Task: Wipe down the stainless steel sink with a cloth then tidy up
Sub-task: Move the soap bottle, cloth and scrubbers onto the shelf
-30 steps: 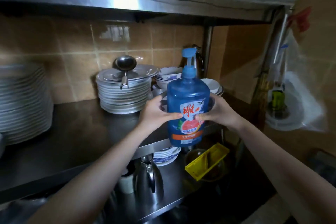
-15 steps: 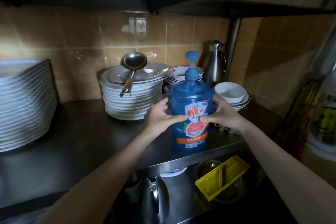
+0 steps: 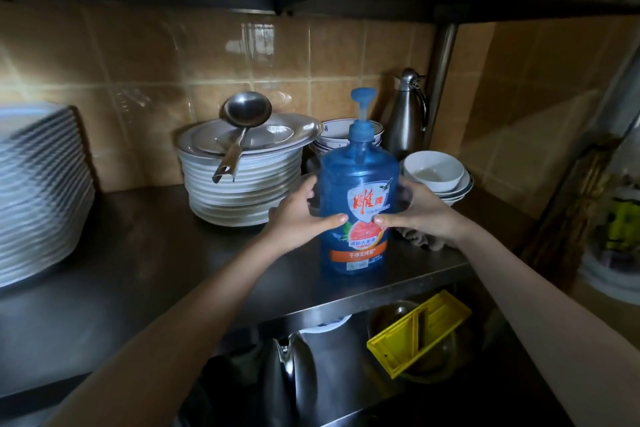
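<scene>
1. Dish soap bottle (image 3: 358, 204) stands upright on the steel shelf (image 3: 138, 270), near its front edge. Its long axis is vertical, the pump head is on top and the label faces the person; which way the spout turns I cannot tell
2. Left hand (image 3: 298, 215) wraps one side of the bottle and right hand (image 3: 419, 215) the other. The fingers curl behind it and both thumbs press on the label, their tips close but apart
3. Bottle is clear blue plastic, broad at the shoulders and narrowing to a slim neck. Its glossy label shows a red-and-white shield, a cut pink fruit and an orange band
4. Shelf is dull, dark metal that faintly mirrors the bottle's base
5. Behind the bottle on the left sits a stack of ribbed white plates (image 3: 242, 184). A steel ladle (image 3: 242, 121) lies across the top, handle hanging forward
6. To the right are a round white bowl (image 3: 433, 170) on saucers and a tall steel jug (image 3: 405, 114) against the tan tiled wall (image 3: 138, 62)
7. Below, a flat yellow plastic tray (image 3: 419, 331) lies tilted
</scene>
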`<state>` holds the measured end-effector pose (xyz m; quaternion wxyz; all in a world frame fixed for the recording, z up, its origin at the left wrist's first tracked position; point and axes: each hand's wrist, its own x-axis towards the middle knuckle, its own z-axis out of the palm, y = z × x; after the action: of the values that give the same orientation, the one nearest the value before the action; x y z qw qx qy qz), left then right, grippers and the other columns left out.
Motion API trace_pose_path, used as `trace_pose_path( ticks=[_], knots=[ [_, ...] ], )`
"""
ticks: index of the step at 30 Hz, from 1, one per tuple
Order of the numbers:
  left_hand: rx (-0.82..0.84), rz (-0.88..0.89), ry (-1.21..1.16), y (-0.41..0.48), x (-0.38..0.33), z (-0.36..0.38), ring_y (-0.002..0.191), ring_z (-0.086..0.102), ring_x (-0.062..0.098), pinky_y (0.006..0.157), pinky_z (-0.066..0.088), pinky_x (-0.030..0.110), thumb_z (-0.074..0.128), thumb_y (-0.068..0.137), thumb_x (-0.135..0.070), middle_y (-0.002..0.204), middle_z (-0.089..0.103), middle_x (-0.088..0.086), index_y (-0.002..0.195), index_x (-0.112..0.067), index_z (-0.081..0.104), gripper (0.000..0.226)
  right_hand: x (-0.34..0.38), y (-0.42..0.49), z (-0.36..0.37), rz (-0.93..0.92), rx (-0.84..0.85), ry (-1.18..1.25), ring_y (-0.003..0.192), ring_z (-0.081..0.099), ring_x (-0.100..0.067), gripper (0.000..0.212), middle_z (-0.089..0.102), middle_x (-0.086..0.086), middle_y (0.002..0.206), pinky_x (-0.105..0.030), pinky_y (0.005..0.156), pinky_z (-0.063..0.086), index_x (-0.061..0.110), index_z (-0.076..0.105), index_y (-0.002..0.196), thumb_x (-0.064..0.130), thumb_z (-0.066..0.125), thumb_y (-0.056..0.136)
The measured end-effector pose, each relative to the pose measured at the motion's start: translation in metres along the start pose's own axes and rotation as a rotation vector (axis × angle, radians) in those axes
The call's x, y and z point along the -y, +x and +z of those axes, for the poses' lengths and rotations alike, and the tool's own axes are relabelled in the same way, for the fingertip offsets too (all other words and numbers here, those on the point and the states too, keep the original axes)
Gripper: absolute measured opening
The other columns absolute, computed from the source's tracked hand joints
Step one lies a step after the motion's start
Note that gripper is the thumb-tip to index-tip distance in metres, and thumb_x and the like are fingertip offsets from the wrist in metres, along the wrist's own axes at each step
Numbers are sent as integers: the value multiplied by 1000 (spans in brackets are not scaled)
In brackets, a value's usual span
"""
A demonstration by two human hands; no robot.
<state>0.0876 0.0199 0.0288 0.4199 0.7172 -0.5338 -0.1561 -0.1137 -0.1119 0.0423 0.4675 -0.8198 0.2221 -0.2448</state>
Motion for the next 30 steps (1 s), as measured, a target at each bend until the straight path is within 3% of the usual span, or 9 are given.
trace_pose_path(
  ticks=[4, 8, 10, 13, 16, 18, 21, 25, 30],
  knots=[
    [39, 10, 143, -15, 6, -11, 128, 45, 24, 106, 34, 47, 74, 75, -38, 141, 47, 6, 144, -26, 30, 83, 0, -18, 4, 54, -9, -112, 96, 65, 2, 49, 67, 6, 115, -10, 69, 53, 26, 55, 119, 14, 77, 77],
    [58, 34, 209, -41, 12, -12, 126, 46, 22, 105, 35, 32, 68, 82, -28, 138, 49, 8, 140, -19, 40, 64, -8, -48, 15, 170, -91, -356, 119, 56, -21, 55, 59, -11, 129, -25, 90, 46, 8, 51, 133, 13, 72, 82],
    [88, 51, 234, -58, 15, -7, 124, 47, 22, 103, 34, 28, 66, 85, -23, 136, 51, 10, 134, -12, 48, 53, -9, -71, 19, 197, -105, -482, 119, 55, -21, 55, 57, -9, 131, -22, 89, 43, 8, 51, 133, 16, 71, 83],
    [120, 77, 329, -83, 17, 5, 121, 50, 18, 102, 39, 37, 63, 86, -30, 132, 56, 1, 126, -19, 55, 42, -10, -112, 25, 243, -111, -687, 117, 56, -19, 47, 60, 0, 127, -30, 98, 44, 20, 56, 128, 29, 69, 84],
    [160, 98, 314, -104, 11, 25, 120, 50, 14, 99, 38, 32, 61, 86, -34, 130, 56, -5, 123, -25, 56, 38, -15, -157, 28, 284, -173, -742, 107, 61, -21, 40, 66, 6, 105, -25, 84, 43, 29, 59, 122, 34, 68, 84],
    [200, 136, 284, -114, 4, 43, 118, 52, 17, 96, 39, 29, 62, 86, -30, 127, 58, -2, 120, -22, 59, 35, -20, -186, 28, 341, -172, -789, 107, 59, -21, 40, 64, 4, 111, -25, 84, 39, 32, 57, 124, 38, 64, 85],
    [244, 193, 288, -124, -11, 70, 113, 56, 21, 95, 44, 37, 63, 85, -30, 118, 63, 0, 115, -21, 62, 31, -26, -230, 22, 408, -164, -812, 113, 57, -20, 39, 60, 6, 124, -35, 94, 43, 34, 54, 126, 39, 59, 88],
    [317, 283, 322, -139, -32, 109, 105, 58, 20, 82, 43, 30, 59, 87, -35, 110, 65, -2, 117, -26, 59, 32, -39, -292, 9, 517, -206, -819, 120, 52, -18, 38, 58, 7, 127, -36, 100, 39, 34, 52, 127, 40, 57, 90],
    [445, 358, 372, -152, -61, 167, 112, 56, 21, 92, 45, 37, 55, 89, -38, 124, 60, -1, 121, -28, 56, 34, -58, -364, -7, 679, -288, -747, 123, 51, -16, 39, 54, 5, 134, -33, 101, 39, 33, 52, 129, 36, 57, 91]
  ],
)
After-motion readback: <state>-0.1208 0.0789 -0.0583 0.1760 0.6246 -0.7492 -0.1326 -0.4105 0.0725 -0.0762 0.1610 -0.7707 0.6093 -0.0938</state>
